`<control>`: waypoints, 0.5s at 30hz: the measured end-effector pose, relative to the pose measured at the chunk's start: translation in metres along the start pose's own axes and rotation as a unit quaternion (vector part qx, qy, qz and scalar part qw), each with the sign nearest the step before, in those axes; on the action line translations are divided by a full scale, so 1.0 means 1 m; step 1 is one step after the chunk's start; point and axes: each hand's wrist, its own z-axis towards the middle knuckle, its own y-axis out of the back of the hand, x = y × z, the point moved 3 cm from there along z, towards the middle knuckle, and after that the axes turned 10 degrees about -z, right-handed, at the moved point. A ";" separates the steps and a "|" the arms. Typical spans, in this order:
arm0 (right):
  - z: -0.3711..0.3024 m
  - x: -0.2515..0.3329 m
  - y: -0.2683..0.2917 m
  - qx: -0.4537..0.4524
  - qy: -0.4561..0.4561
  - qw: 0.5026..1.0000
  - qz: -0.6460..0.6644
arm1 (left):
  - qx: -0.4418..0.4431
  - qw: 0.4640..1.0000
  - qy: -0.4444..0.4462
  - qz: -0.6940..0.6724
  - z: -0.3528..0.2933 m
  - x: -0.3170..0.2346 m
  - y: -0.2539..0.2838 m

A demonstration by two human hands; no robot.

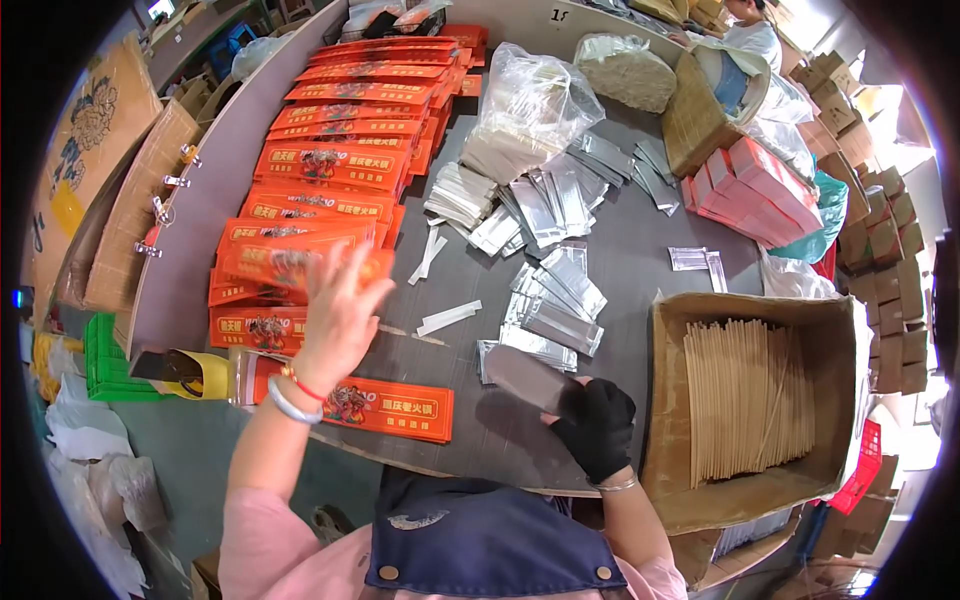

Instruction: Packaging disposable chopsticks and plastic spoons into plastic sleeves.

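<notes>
The landmark is the loose heap of flat silver foil sachets (pixel 568 322) at the middle of the dark grey table (pixel 450 280). To the left of this heap, the bare left hand (pixel 343 318), with a red cord and a pale bangle at the wrist, is blurred; its fingers are spread well apart over the long overlapping rows of flat orange-red printed packets (pixel 335 168), and I cannot tell whether it touches one of them. These rows extend from the left of the heap to its far left. Just nearer to the person than the heap, the right hand (pixel 597 425), in a black glove which leaves the fingertips bare, is closed around the near end of a thin flat grey-brown strip (pixel 528 378). The far end of the strip reaches over the near edge of the heap, but contact is not clear. To the near left of the heap lies a short stack of orange-red packets (pixel 400 410), below the left wrist. Between the heap and the left hand there are two narrow white strips (pixel 448 317). Behind the heap, a crumpled clear plastic bag (pixel 540 100) stands near more silver sachets (pixel 545 210). To its right, a brown open cardboard box (pixel 668 430) holds pale wooden sticks (pixel 750 400) in parallel.
</notes>
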 end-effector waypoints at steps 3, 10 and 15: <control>0.000 0.011 0.007 0.011 0.066 0.997 -0.043 | 0.002 0.979 0.139 -0.151 -0.077 -0.017 -0.055; -0.007 0.019 0.001 0.088 0.106 0.985 -0.100 | 0.043 0.936 0.253 -0.242 -0.124 -0.052 -0.104; -0.012 0.032 -0.020 0.181 0.134 0.972 -0.061 | 0.064 0.925 0.263 -0.267 -0.119 -0.052 -0.102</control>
